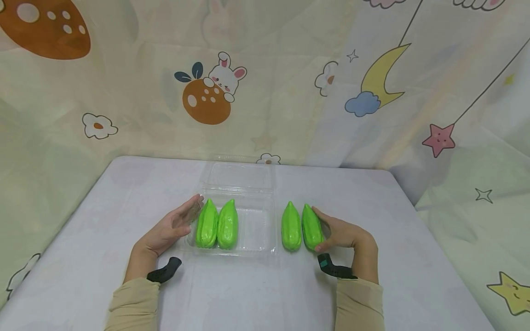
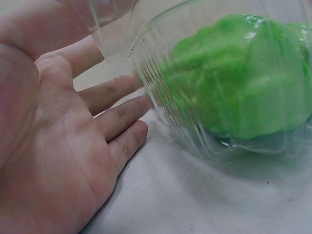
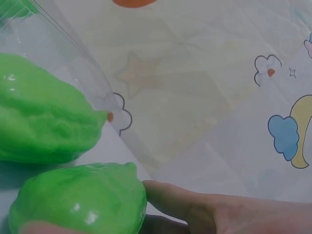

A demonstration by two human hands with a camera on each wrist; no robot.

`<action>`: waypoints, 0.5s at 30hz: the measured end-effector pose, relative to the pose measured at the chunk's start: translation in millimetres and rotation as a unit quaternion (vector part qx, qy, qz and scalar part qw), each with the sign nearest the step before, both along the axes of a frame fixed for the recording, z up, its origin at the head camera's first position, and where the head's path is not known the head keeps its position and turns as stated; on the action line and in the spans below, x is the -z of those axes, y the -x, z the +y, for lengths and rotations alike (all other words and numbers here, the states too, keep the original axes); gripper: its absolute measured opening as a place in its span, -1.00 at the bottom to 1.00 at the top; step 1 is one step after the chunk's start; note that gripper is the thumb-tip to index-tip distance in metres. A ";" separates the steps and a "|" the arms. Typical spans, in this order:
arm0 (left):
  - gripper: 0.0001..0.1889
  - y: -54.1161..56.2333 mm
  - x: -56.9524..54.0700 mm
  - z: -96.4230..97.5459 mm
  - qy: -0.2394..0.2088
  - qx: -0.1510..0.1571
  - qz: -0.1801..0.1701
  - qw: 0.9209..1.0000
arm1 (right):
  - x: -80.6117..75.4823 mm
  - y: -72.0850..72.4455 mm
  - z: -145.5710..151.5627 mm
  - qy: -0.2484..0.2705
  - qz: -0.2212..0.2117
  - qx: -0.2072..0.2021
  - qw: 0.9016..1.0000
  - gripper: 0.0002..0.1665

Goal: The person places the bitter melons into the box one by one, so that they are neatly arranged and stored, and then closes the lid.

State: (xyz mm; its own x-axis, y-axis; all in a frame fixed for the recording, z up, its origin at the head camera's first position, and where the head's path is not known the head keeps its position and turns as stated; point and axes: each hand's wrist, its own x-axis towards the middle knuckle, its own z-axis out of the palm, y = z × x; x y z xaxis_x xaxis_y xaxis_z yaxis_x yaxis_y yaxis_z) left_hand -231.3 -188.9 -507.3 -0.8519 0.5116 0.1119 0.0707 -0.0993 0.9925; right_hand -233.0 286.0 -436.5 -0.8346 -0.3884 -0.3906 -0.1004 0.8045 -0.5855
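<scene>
A clear plastic clamshell box (image 1: 256,230) lies with its lid folded back, and two long green pointed fruit-like pieces (image 1: 227,225) rest side by side in its left half. My left hand (image 1: 171,227) is at the box's left side, fingers fairly straight, their tips right at the ribbed outer wall (image 2: 156,105) in the left wrist view. To the right of the box, a third green piece (image 1: 291,226) lies on the table. Beside it, my right hand (image 1: 341,232) grips the rightmost green piece (image 1: 312,227) lengthwise, thumb at the near end and fingers at the pointed tip.
The transparent lid (image 1: 240,177) extends toward the back edge of the white-covered table (image 1: 248,294). Behind the table hangs a cloth (image 1: 281,92) printed with rabbits, stars and a moon. A black wrist-camera mount (image 1: 165,270) sits at each wrist.
</scene>
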 end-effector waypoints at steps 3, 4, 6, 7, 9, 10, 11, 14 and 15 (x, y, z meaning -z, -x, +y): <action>-0.09 -0.2 -0.3 0.3 0.000 -0.001 0.001 1.000 | -0.4 -0.2 -0.4 -0.007 -0.002 0.005 1.000 0.44; -0.09 -0.2 -0.3 0.4 0.000 -0.002 0.001 1.000 | -0.3 -0.3 -0.5 -0.009 -0.003 0.008 1.000 0.44; -0.09 -0.1 -0.2 0.4 0.001 -0.004 0.000 1.000 | -0.1 -0.5 -0.7 -0.014 -0.004 0.010 1.000 0.44; -0.09 -0.1 -0.2 0.4 0.001 -0.005 0.000 1.000 | 0.0 -0.6 -0.8 -0.015 -0.004 0.010 1.000 0.43; -0.09 0.0 -0.1 0.2 0.001 -0.005 0.000 1.000 | 0.1 -1.0 -0.9 -0.017 -0.002 0.012 1.000 0.42; -0.09 0.0 0.0 0.1 0.000 -0.005 -0.001 1.000 | 0.1 -1.0 -0.9 -0.017 -0.002 0.013 1.000 0.42; -0.09 0.0 0.1 0.0 0.000 -0.005 -0.002 1.000 | -0.1 -1.2 -1.0 -0.016 0.000 0.011 1.000 0.41; -0.09 0.0 0.3 -0.2 -0.003 -0.003 -0.003 1.000 | -0.4 -1.5 -0.9 -0.018 0.002 0.014 1.000 0.41; -0.09 0.0 0.4 -0.3 -0.003 -0.002 -0.003 1.000 | -0.5 -1.4 -0.8 -0.018 0.002 0.014 1.000 0.41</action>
State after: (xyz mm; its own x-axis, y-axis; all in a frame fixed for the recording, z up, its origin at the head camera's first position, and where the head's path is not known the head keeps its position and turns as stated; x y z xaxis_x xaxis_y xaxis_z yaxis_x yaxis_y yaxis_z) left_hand -231.2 -189.2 -507.6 -0.8547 0.5072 0.1104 0.0655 -0.1056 0.9922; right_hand -231.5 285.2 -436.0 -0.8463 -0.3504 -0.4014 -0.0792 0.8277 -0.5556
